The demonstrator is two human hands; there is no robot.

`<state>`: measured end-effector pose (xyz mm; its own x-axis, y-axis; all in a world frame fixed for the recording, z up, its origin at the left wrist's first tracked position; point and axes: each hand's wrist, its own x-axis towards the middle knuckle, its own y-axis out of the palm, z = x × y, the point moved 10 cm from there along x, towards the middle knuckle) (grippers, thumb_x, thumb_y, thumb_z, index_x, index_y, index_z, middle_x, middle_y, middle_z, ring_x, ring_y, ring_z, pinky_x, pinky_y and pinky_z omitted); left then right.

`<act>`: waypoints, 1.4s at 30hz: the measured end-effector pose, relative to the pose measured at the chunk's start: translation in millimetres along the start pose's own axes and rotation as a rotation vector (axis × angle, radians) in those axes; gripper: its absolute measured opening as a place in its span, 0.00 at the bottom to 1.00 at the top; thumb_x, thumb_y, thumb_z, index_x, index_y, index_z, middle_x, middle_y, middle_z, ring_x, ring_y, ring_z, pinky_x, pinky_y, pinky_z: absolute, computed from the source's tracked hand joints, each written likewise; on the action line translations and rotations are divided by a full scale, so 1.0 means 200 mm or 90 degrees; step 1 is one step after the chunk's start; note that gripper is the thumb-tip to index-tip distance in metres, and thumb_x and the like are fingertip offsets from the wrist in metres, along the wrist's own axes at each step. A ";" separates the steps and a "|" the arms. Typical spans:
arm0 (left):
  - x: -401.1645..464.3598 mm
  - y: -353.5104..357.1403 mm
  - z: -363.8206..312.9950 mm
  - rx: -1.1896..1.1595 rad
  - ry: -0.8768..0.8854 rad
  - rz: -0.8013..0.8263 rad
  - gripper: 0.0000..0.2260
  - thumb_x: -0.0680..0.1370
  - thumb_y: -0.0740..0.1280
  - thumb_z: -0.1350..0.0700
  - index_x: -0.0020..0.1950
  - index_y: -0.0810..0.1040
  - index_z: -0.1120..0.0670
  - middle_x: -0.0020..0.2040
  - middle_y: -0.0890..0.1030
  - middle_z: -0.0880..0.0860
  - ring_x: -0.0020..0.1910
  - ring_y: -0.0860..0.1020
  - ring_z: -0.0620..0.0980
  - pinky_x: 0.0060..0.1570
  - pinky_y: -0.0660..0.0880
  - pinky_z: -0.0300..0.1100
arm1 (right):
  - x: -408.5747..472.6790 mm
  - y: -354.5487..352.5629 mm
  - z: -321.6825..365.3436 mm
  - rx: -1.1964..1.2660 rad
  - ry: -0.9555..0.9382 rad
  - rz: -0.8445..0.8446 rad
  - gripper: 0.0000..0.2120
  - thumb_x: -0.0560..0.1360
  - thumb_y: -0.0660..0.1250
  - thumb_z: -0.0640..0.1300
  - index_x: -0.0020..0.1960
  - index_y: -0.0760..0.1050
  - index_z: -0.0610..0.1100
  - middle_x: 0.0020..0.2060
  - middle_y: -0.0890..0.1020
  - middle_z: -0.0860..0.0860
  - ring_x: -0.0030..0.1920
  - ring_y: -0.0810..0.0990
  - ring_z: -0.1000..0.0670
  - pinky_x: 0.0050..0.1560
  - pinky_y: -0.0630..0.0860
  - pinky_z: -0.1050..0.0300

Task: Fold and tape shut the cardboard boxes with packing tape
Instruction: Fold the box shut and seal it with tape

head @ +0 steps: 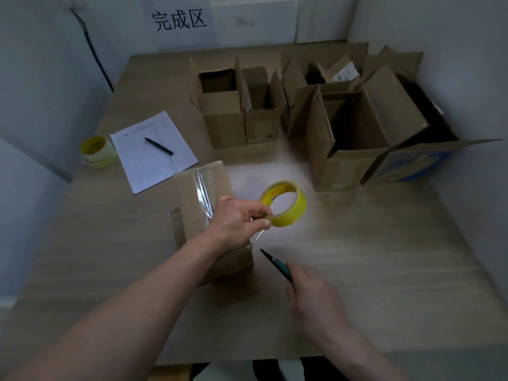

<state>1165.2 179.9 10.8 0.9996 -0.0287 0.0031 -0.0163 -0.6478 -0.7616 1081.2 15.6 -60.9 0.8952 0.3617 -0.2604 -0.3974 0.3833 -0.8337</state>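
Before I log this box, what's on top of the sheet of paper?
A black pen lies on the paper. The paper's near corner sits beside the taped box; whatever lies beneath the paper is covered.

Wooden table [384, 243]: boxes [222, 116], paper [154, 152]

Your left hand [236, 218] pinches a yellow tape roll [284, 203] above a closed cardboard box [203, 193], a clear strip running down to it. Your right hand [313, 295] grips a green-handled cutter [275, 261] nearby.

Taped-shut box [209, 215] near table front; yellow tape roll [284, 203] raised beside it.
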 end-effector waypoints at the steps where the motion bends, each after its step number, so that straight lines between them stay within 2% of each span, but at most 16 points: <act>1: 0.00 0.00 0.00 0.002 0.003 -0.003 0.05 0.73 0.74 0.52 0.47 0.84 0.46 0.37 0.82 0.40 0.39 0.78 0.39 0.65 0.61 0.50 | 0.01 0.01 -0.06 -0.026 0.027 -0.003 0.14 0.81 0.56 0.51 0.66 0.68 0.54 0.58 0.76 0.51 0.55 0.79 0.43 0.48 0.74 0.49; 5: 0.00 0.00 0.01 -0.005 0.012 -0.003 0.04 0.73 0.74 0.52 0.46 0.84 0.45 0.33 0.79 0.37 0.36 0.76 0.36 0.64 0.61 0.49 | 0.01 -0.01 -0.43 -0.137 0.139 -0.008 0.21 0.81 0.56 0.55 0.73 0.61 0.54 0.58 0.71 0.49 0.55 0.76 0.44 0.48 0.75 0.51; 8: 0.00 0.01 0.02 -0.010 0.014 -0.003 0.04 0.73 0.74 0.51 0.46 0.83 0.45 0.33 0.80 0.37 0.35 0.74 0.32 0.64 0.61 0.49 | 0.03 -0.05 -0.54 -0.244 0.137 0.011 0.26 0.79 0.59 0.57 0.75 0.62 0.50 0.64 0.71 0.48 0.62 0.72 0.45 0.57 0.71 0.51; 10: 0.01 0.02 0.03 -0.006 0.015 -0.008 0.04 0.72 0.74 0.51 0.46 0.83 0.45 0.34 0.81 0.38 0.34 0.73 0.30 0.63 0.61 0.49 | 0.08 -0.22 -0.41 -0.148 0.057 -0.144 0.28 0.76 0.65 0.56 0.72 0.69 0.45 0.66 0.73 0.43 0.65 0.72 0.41 0.61 0.69 0.46; 12: 0.01 0.02 0.03 0.007 0.018 -0.011 0.04 0.72 0.74 0.50 0.46 0.83 0.44 0.33 0.80 0.37 0.33 0.72 0.30 0.62 0.61 0.49 | 0.10 -0.44 -0.14 -0.020 -0.123 -0.321 0.31 0.72 0.69 0.55 0.71 0.71 0.42 0.66 0.74 0.43 0.66 0.72 0.42 0.62 0.68 0.45; 13: 0.01 0.03 0.02 0.015 0.023 -0.009 0.04 0.72 0.74 0.50 0.46 0.83 0.44 0.33 0.79 0.37 0.34 0.72 0.30 0.61 0.61 0.49 | 0.11 -0.51 0.01 -0.008 -0.209 -0.354 0.33 0.71 0.69 0.56 0.72 0.70 0.43 0.66 0.74 0.45 0.67 0.71 0.44 0.65 0.67 0.46; 15: 0.01 0.03 0.01 0.036 0.033 0.003 0.05 0.73 0.73 0.49 0.48 0.83 0.43 0.34 0.79 0.38 0.34 0.73 0.32 0.59 0.62 0.48 | 0.18 -0.55 0.26 -0.090 -0.312 -0.322 0.33 0.70 0.68 0.58 0.72 0.68 0.48 0.65 0.76 0.49 0.68 0.71 0.46 0.67 0.64 0.43; 19: 0.00 0.03 -0.01 0.071 0.054 0.032 0.04 0.75 0.70 0.48 0.48 0.82 0.43 0.36 0.79 0.38 0.37 0.72 0.37 0.57 0.62 0.48 | 0.38 -0.43 0.41 -0.234 -0.312 -0.132 0.23 0.74 0.65 0.56 0.67 0.69 0.52 0.51 0.83 0.51 0.55 0.81 0.45 0.61 0.68 0.46; 22: 0.00 0.03 -0.01 0.058 0.061 0.038 0.03 0.76 0.67 0.48 0.48 0.81 0.42 0.34 0.77 0.37 0.38 0.71 0.34 0.56 0.62 0.46 | 0.45 -0.40 0.41 -0.158 -0.326 -0.079 0.17 0.76 0.65 0.54 0.64 0.69 0.56 0.47 0.83 0.54 0.46 0.82 0.47 0.47 0.73 0.54; 24: -0.01 0.01 0.00 0.034 0.055 0.004 0.05 0.78 0.64 0.48 0.49 0.80 0.44 0.36 0.78 0.40 0.38 0.72 0.37 0.56 0.63 0.46 | 0.50 -0.35 0.38 -0.118 -0.279 -0.009 0.22 0.76 0.67 0.53 0.67 0.66 0.59 0.49 0.83 0.54 0.46 0.82 0.48 0.42 0.77 0.53; 27: -0.04 -0.06 0.04 -0.036 0.025 -0.096 0.06 0.77 0.61 0.51 0.47 0.76 0.50 0.38 0.76 0.43 0.39 0.73 0.42 0.52 0.68 0.47 | 0.55 -0.23 0.30 -0.100 -0.177 0.131 0.29 0.75 0.69 0.47 0.72 0.63 0.62 0.55 0.81 0.56 0.52 0.80 0.51 0.47 0.78 0.55; 31: -0.05 -0.12 0.09 -0.091 -0.007 -0.166 0.03 0.76 0.61 0.54 0.44 0.70 0.52 0.39 0.69 0.44 0.41 0.69 0.46 0.41 0.71 0.45 | 0.54 -0.08 0.28 -0.020 -0.134 0.283 0.15 0.78 0.66 0.45 0.62 0.76 0.59 0.53 0.78 0.61 0.50 0.78 0.58 0.51 0.77 0.59; 35: -0.05 -0.12 0.09 -0.088 -0.011 -0.164 0.03 0.76 0.61 0.55 0.44 0.69 0.53 0.40 0.69 0.46 0.41 0.68 0.47 0.41 0.71 0.47 | 0.53 -0.05 0.27 0.055 -0.087 0.366 0.05 0.78 0.67 0.48 0.52 0.81 0.52 0.48 0.82 0.54 0.47 0.80 0.53 0.51 0.80 0.51; 37: -0.05 -0.12 0.08 -0.074 0.001 -0.162 0.04 0.76 0.62 0.55 0.44 0.70 0.54 0.40 0.68 0.45 0.41 0.66 0.46 0.41 0.68 0.44 | 0.55 -0.05 0.30 -0.038 -0.107 0.324 0.05 0.76 0.67 0.51 0.47 0.80 0.51 0.43 0.81 0.54 0.43 0.79 0.52 0.44 0.79 0.54; 40: -0.05 -0.11 0.06 -0.015 0.020 -0.152 0.07 0.74 0.62 0.51 0.46 0.71 0.55 0.42 0.69 0.47 0.43 0.66 0.46 0.44 0.66 0.43 | 0.62 -0.13 0.41 -0.353 -0.222 0.071 0.11 0.75 0.65 0.50 0.36 0.70 0.48 0.33 0.74 0.54 0.34 0.73 0.49 0.34 0.70 0.57; 42: -0.06 -0.11 0.05 0.002 0.027 -0.143 0.11 0.73 0.62 0.48 0.48 0.72 0.55 0.44 0.70 0.48 0.44 0.67 0.47 0.45 0.66 0.44 | 0.67 -0.15 0.38 -0.345 -0.196 0.038 0.09 0.75 0.64 0.48 0.37 0.70 0.48 0.35 0.76 0.52 0.37 0.76 0.47 0.35 0.71 0.57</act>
<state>1154.1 201.5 21.8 0.9761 0.0838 0.2004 0.2069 -0.6395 -0.7404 1197.8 116.5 -33.2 0.7434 0.6286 -0.2286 -0.2129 -0.1017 -0.9718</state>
